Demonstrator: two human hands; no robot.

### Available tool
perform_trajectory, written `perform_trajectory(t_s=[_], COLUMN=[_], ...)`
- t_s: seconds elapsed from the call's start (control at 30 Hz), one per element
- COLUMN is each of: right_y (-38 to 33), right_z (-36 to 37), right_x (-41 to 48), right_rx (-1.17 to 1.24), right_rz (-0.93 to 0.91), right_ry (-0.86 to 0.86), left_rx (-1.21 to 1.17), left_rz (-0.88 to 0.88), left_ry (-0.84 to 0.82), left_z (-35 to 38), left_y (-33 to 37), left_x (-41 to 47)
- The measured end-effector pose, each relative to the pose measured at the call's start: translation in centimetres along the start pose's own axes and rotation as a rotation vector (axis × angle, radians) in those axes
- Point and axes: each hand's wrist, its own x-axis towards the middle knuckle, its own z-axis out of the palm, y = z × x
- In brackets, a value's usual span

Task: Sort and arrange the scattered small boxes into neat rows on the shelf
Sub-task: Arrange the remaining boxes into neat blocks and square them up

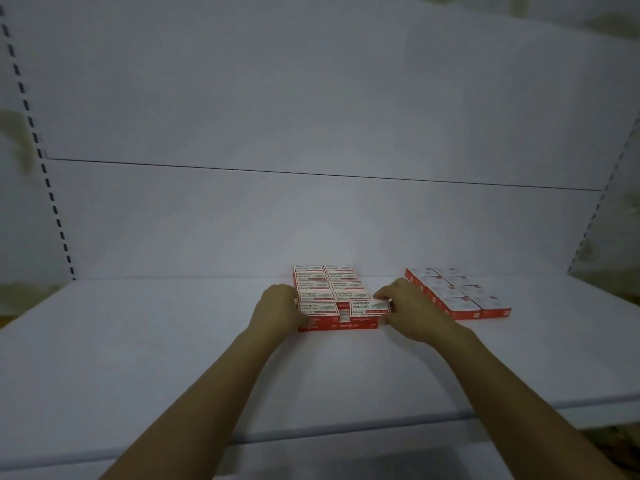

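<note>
Several small red-and-white boxes stand in a two-column block [329, 285] at the middle of the white shelf [173, 341]. My left hand [278, 308] holds the block's front left box [317, 310] by its left end. My right hand [403, 306] pinches a single box [369, 306] at the front right of the block; that box sits slightly skewed and raised above its neighbours. A second block of similar boxes [457, 292] lies to the right, angled toward the back wall.
The shelf's white back panel [311, 220] rises right behind the boxes. Slotted uprights [52, 202] stand at the left and right ends. The shelf's front edge [311, 434] runs below my forearms.
</note>
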Motion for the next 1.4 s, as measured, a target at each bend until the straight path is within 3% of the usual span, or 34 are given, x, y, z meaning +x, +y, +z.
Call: perform_trajectory(t_s=[0.33, 0.67, 0.93, 1.1, 1.2, 1.4], right_y=[-0.7, -0.3, 0.1, 1.8, 2.7, 3.4], right_z=[1.3, 1.2, 0.0, -0.1, 1.0, 3.5], right_x=[0.7, 1.4, 2.9, 4.7, 6.2, 9.3], right_rx=[0.132, 0.117, 0.103, 0.1, 0.073, 0.07], right_rz=[0.029, -0.059, -0.081, 0.014, 0.048, 0.05], right_ry=[0.019, -0.011, -0.107, 0.058, 0.059, 0.001], left_rx=[-0.064, 0.056, -0.002, -0.087, -0.125, -0.07], left_rz=[-0.059, -0.055, -0.129, -0.178, -0.161, -0.16], left_ry=[-0.018, -0.052, -0.234, -0.075, 0.025, 0.024], left_z=[1.0, 1.0, -1.2, -1.3, -0.5, 1.6], left_y=[-0.5, -0.1, 1.2, 0.2, -0.2, -1.3], left_x=[0.1, 0.4, 1.6, 4.6, 6.0, 8.5])
